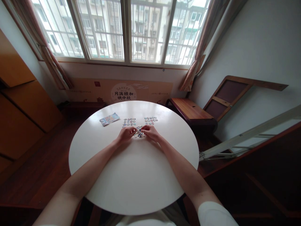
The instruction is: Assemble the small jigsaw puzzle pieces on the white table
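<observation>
The pile of puzzle pieces [139, 135] lies between my left hand [126, 133] and right hand [150, 131], both curled; whether either pinches anything, I can't tell.

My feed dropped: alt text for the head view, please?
A person's left hand and right hand flank a heap of jigsaw pieces on a round white table; anything pinched is too small to discern. Beyond are two groups of pieces, with a colourful sheet to their left.
</observation>
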`<state>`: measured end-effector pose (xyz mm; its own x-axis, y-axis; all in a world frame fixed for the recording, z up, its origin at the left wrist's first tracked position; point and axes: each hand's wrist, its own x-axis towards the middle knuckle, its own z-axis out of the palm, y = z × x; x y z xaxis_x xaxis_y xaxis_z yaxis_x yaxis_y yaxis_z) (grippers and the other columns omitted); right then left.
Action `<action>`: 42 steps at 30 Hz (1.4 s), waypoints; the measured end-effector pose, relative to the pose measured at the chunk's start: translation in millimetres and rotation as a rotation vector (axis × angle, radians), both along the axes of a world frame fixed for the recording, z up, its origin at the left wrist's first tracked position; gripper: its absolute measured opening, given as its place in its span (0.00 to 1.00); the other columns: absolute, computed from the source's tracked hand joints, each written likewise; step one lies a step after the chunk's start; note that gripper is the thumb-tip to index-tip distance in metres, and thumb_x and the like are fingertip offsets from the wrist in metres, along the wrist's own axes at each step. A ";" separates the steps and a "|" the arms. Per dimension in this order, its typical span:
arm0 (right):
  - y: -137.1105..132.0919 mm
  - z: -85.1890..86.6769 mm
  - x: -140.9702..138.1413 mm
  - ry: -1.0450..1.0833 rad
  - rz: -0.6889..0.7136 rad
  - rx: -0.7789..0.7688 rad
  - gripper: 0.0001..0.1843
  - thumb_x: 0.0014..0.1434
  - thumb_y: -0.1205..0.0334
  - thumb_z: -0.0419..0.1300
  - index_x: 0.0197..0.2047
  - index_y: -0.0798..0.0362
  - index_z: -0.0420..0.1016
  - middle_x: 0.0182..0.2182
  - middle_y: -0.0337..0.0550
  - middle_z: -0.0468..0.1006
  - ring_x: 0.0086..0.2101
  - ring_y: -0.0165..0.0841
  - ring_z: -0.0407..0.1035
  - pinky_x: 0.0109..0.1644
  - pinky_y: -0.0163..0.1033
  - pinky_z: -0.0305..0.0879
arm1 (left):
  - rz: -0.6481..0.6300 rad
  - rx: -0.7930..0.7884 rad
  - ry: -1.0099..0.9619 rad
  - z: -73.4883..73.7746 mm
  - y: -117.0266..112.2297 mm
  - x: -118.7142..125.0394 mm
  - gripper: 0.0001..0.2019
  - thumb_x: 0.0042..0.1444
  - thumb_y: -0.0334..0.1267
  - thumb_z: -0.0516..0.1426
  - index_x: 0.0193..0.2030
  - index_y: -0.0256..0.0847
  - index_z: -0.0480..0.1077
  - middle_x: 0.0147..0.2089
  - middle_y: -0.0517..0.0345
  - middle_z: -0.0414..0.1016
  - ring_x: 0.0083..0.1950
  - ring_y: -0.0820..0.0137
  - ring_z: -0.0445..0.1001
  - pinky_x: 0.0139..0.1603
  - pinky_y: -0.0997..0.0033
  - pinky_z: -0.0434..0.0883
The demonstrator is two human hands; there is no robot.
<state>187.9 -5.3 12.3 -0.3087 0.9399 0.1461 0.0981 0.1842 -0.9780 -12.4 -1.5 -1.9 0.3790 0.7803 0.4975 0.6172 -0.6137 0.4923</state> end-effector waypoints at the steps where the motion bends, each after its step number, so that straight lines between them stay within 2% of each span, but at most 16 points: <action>1: 0.6 -0.7 -0.3 -0.001 -0.003 0.005 0.17 0.42 0.54 0.65 0.32 0.58 0.74 0.21 0.38 0.72 0.21 0.25 0.61 0.24 0.32 0.56 | 0.003 0.001 0.001 -0.2 0.1 0.0 0.11 0.56 0.42 0.53 0.36 0.40 0.75 0.25 0.61 0.73 0.24 0.77 0.67 0.28 0.80 0.63; 42: 3.5 -4.1 -0.8 -0.038 -0.010 0.076 0.15 0.42 0.54 0.65 0.29 0.58 0.74 0.21 0.40 0.72 0.22 0.26 0.62 0.27 0.34 0.58 | -0.033 -0.019 -0.032 3.0 -1.8 1.4 0.10 0.55 0.39 0.54 0.34 0.38 0.74 0.23 0.61 0.72 0.23 0.79 0.66 0.28 0.81 0.62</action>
<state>187.1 -1.9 8.3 -0.3061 0.9296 0.2054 0.1371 0.2566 -0.9567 -11.0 -3.3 1.1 0.3888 0.7770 0.4951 0.5809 -0.6238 0.5229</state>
